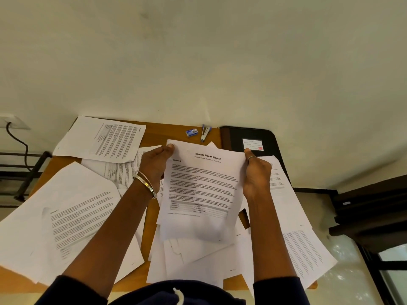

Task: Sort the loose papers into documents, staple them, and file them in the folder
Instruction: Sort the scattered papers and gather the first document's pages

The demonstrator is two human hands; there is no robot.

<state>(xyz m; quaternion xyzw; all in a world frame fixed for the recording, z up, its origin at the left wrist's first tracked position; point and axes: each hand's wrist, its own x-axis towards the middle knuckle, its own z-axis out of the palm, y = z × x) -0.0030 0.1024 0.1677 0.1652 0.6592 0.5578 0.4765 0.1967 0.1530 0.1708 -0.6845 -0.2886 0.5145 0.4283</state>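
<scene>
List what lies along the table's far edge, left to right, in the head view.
White printed sheet lying at an angle → small blue staple box → blue-handled metal stapler → black zipped folder with a white label.

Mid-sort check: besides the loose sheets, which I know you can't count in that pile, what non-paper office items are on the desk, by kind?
Stapler: 1
Staple box: 1
Black folder: 1
Total: 3

The left hand and right hand hold the Sample Health Report page.
</scene>
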